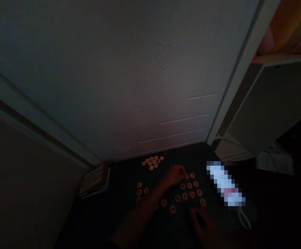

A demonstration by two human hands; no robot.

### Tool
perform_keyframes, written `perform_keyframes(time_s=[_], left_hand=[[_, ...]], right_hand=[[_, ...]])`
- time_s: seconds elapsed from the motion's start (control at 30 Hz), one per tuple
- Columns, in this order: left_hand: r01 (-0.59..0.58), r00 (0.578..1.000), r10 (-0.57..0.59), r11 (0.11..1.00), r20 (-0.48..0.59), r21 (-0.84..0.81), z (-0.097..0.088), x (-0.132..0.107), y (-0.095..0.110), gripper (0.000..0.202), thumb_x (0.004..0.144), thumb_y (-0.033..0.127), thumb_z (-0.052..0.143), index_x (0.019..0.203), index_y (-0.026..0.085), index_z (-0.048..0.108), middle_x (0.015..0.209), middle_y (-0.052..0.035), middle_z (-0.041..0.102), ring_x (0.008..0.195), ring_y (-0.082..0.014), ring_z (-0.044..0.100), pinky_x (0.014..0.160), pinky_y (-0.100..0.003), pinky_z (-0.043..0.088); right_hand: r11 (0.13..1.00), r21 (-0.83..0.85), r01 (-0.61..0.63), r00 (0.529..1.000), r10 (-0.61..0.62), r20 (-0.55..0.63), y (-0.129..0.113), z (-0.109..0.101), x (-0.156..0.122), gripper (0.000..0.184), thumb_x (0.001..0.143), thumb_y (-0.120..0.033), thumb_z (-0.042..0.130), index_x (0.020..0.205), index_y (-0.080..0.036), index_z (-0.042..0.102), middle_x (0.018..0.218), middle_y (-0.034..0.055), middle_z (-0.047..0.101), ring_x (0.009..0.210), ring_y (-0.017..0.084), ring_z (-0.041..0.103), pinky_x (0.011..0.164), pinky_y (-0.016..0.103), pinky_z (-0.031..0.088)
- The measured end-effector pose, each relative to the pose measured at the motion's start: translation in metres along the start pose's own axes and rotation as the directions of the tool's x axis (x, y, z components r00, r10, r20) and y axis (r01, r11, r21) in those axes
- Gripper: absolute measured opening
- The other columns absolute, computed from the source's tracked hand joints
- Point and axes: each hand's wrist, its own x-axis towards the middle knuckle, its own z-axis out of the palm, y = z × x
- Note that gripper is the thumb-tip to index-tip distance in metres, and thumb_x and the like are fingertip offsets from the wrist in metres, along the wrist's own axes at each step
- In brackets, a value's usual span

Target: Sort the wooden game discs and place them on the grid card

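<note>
Right hand (204,224), fingers indistinct in darkness; left hand (175,175) fingers curled together, tips against disc (186,176).

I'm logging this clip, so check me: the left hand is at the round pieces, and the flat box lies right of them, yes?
Not quite. The left hand is at the round pieces, but the flat box lies left of them, as the head view shows.
</note>
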Motion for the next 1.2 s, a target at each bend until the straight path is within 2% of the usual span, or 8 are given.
perform_keyframes(time_s=[0.13,0.27,0.4,0.53,0.67,0.8,0.93,1.2], left_hand=[[-0.025,0.999,0.025,1.0,-0.028,-0.004,0.0,-0.002,0.0,0.017,0.083,0.033,0.067,0.09,0.02,0.076,0.087,-0.0038,0.077,0.082,-0.0194,0.07,0.073,-0.028,0.052],[-0.045,0.996,0.045,0.999,-0.081,-0.004,-0.011,-0.009,-0.002,0.024,0.091,0.034,0.057,0.096,0.019,0.074,0.092,-0.0049,0.078,0.084,-0.0189,0.07,0.077,-0.029,0.052],[-0.065,0.99,0.066,0.998,-0.128,0.012,-0.035,-0.028,-0.012,0.025,0.093,0.034,0.054,0.096,0.018,0.073,0.093,-0.0047,0.077,0.082,-0.0178,0.07,0.076,-0.028,0.053],[-0.062,0.977,0.071,0.997,-0.202,0.049,-0.064,-0.055,-0.03,0.027,0.095,0.036,0.052,0.098,0.019,0.072,0.095,-0.004,0.077,0.082,-0.0171,0.07,0.075,-0.027,0.053],[-0.021,0.944,0.061,0.992,-0.324,0.126,-0.094,-0.076,-0.053,0.027,0.097,0.036,0.049,0.101,0.022,0.071,0.104,-0.0042,0.076,0.094,-0.0193,0.069,0.088,-0.031,0.052],[0.042,0.892,0.06,0.976,-0.448,0.214,-0.116,-0.084,-0.074,0.026,0.096,0.033,0.051,0.111,0.02,0.068,0.113,-0.0086,0.071,0.107,-0.0243,0.064,0.099,-0.039,0.048],[0.061,0.875,0.091,0.953,-0.475,0.295,-0.117,-0.087,-0.083,0.024,0.091,0.028,0.058,0.112,0.02,0.068,0.115,-0.0109,0.068,0.113,-0.0276,0.059,0.104,-0.043,0.044],[0.037,0.907,0.117,0.935,-0.405,0.353,-0.091,-0.096,-0.083,0.018,0.088,0.022,0.064,0.105,0.022,0.07,0.116,-0.0101,0.064,0.115,-0.0272,0.056,0.104,-0.043,0.043]], right_hand=[[1.0,0.001,-0.014,0.999,0.014,0.038,0.001,-0.001,-0.001,0.045,0.096,-0.057,0.053,0.082,-0.022,0.079,0.08,0.0073,0.078,0.073,0.021,0.076,0.069,0.024,0.061],[1.0,-0.005,-0.018,1.0,0.018,0.024,0.004,0.001,-0.002,0.045,0.095,-0.057,0.053,0.082,-0.022,0.079,0.079,0.0071,0.078,0.072,0.021,0.076,0.068,0.024,0.061],[1.0,-0.007,-0.024,1.0,0.024,-0.007,0.003,0.003,-0.002,0.045,0.095,-0.057,0.054,0.08,-0.023,0.078,0.079,0.0066,0.078,0.072,0.021,0.076,0.067,0.025,0.061],[1.0,0.011,-0.019,1.0,0.019,-0.007,0.003,0.005,-0.005,0.044,0.094,-0.058,0.054,0.081,-0.023,0.077,0.079,0.0061,0.078,0.072,0.021,0.075,0.068,0.025,0.06],[0.999,-0.016,-0.047,0.998,0.048,0.048,0.008,0.006,-0.007,0.042,0.095,-0.056,0.053,0.084,-0.023,0.077,0.082,0.0054,0.078,0.075,0.02,0.075,0.07,0.025,0.059],[0.999,-0.04,-0.027,0.996,0.03,0.079,0.01,0.005,-0.006,0.044,0.095,-0.058,0.052,0.083,-0.023,0.077,0.081,0.0053,0.078,0.074,0.02,0.075,0.068,0.024,0.059],[0.997,-0.077,-0.026,0.998,0.029,0.048,0.007,0.003,-0.004,0.047,0.094,-0.06,0.052,0.08,-0.022,0.076,0.079,0.0056,0.078,0.071,0.02,0.075,0.065,0.024,0.06],[0.993,-0.113,-0.024,0.999,0.029,0.041,0.008,0.002,-0.007,0.046,0.094,-0.059,0.053,0.084,-0.022,0.078,0.084,0.0065,0.079,0.074,0.022,0.075,0.067,0.027,0.06]])
